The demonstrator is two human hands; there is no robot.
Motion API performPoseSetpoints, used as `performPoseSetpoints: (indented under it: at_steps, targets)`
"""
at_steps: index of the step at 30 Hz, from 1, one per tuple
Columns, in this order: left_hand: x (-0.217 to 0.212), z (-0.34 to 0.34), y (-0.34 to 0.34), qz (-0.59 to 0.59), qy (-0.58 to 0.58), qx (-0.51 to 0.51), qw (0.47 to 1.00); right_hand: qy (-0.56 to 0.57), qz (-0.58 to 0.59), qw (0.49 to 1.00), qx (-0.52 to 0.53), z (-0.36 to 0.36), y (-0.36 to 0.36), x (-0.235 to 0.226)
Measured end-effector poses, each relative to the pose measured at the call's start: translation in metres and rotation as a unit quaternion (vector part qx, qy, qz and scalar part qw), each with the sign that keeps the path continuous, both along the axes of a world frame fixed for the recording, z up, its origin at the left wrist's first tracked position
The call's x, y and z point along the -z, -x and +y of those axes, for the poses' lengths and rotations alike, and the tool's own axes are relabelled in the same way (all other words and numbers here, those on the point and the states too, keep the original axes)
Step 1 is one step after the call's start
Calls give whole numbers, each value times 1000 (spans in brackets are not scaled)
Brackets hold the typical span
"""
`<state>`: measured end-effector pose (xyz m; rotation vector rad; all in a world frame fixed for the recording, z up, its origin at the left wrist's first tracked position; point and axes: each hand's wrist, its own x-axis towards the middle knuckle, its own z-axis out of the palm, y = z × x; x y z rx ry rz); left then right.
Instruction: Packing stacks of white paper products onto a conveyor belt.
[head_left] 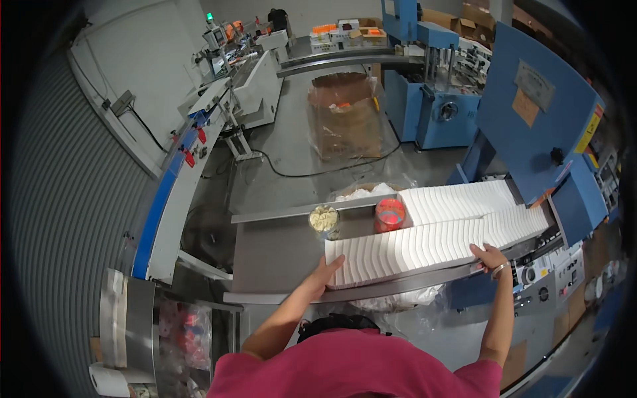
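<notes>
Two side-by-side rows of thin white folded paper packs, like tissues, stand on edge on a grey metal table. My left hand (327, 270) cups the left end of the near row (411, 251), its thumb on the near side and its other fingers partly hidden. Farther right, my right hand (490, 257) grips the near side of the same row with bent fingers. The far row (458, 200) lies just behind, with neither hand on it. Beyond the near row stand a clear jar with pale contents (324, 220) and a red-topped round container (389, 214).
Metal rails (305, 211) edge the table (272, 255). A large blue machine (531, 113) rises at the right, over the rows' far end. A plastic-lined carton (346, 126) sits ahead on the floor. At the left runs a blue-edged conveyor (162, 205). A person (278, 20) stands far back.
</notes>
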<state>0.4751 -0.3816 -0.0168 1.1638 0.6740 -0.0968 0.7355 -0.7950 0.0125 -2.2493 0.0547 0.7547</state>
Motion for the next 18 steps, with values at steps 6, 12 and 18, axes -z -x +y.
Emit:
performPoseSetpoints:
  at_steps: [6, 12, 18]
  targets:
    - [42, 34, -20, -8, 30, 47, 998, -106, 72, 991, -35, 1, -31, 8]
    - [-6, 24, -26, -50, -66, 67, 994, -170, 159, 973, 0, 36, -17, -14]
    - [-1, 32, -17, -38, -74, 103, 991, -127, 165, 978, -8, 45, -4, -24]
